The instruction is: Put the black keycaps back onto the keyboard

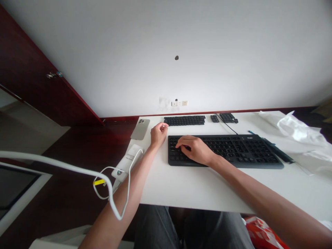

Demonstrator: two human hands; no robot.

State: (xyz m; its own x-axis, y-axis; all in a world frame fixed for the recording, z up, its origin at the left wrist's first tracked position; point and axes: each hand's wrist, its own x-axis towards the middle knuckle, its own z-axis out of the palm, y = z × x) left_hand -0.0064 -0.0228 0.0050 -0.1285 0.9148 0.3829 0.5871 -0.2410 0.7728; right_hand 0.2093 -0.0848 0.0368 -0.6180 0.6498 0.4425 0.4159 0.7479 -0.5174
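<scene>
One keyboard [228, 150], long axis crosswise, logo edge [249, 137] wallward, beneath half-curled right grip [195, 148]; left grip [158, 134] near-closed; holds unclear.

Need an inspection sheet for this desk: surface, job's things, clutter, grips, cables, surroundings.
Surface: white table, knees below its near edge.
Job's things: black keyboard; blocks of black keycaps behind it.
Clutter: phone and power strip left; dark slim item and plastic bag right.
Grips: left hand by the keycaps, contents unclear; right hand over keyboard's left end.
Cables: black cable behind keyboard; white cable near left forearm.
Surroundings: wall, sockets, dark red door.
</scene>
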